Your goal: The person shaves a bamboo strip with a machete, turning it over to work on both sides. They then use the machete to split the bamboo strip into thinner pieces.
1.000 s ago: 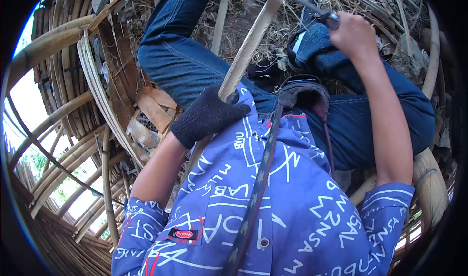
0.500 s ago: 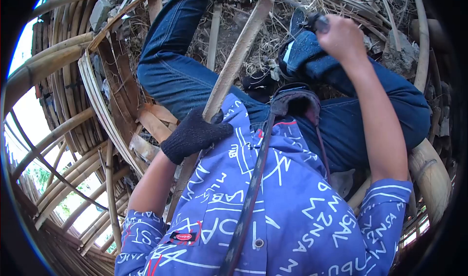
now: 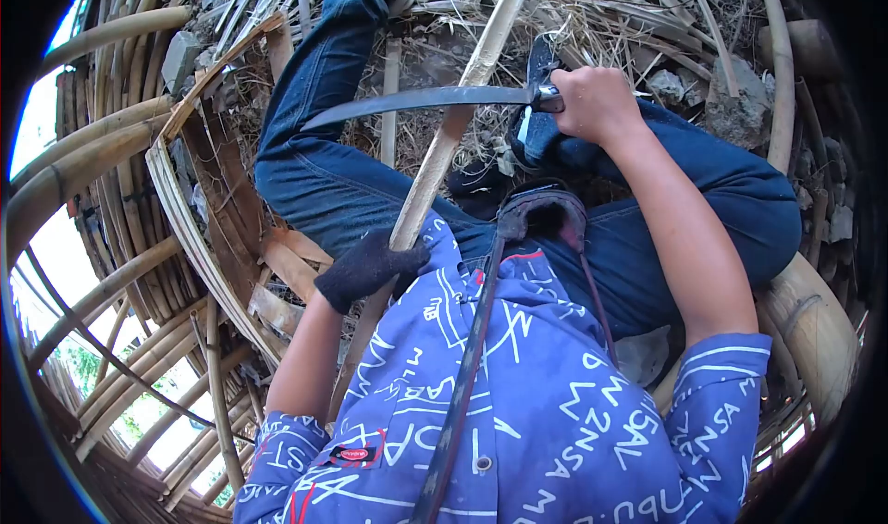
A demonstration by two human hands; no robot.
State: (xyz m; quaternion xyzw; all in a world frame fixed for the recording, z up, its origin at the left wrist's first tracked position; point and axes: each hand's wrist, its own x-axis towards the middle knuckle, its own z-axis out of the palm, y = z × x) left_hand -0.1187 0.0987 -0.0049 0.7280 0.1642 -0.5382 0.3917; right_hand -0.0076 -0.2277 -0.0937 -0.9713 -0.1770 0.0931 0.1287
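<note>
My left hand (image 3: pixel 370 270), in a black knitted glove, is closed around a long split bamboo strip (image 3: pixel 450 128). The strip runs from beside my torso, up between my legs, to the top of the view. My bare right hand (image 3: pixel 592 105) grips the dark handle of a machete (image 3: pixel 421 100). Its long curved blade points left and lies across the strip, well above my gloved hand. The blade's tip overlaps my bent jeans leg (image 3: pixel 310 154). Under the right hand is my other folded leg.
Bamboo poles (image 3: pixel 102 163) stand stacked along the left side. A thick bamboo pole (image 3: pixel 814 339) lies at the right, near a stone block (image 3: pixel 738 103). Shavings and slivers (image 3: pixel 592 15) litter the ground ahead. A strap with a dark pouch (image 3: pixel 544 200) hangs from me.
My right hand has moved left and down, bringing the machete blade flat across the bamboo strip. My left hand keeps its grip, with the strip shifted slightly.
</note>
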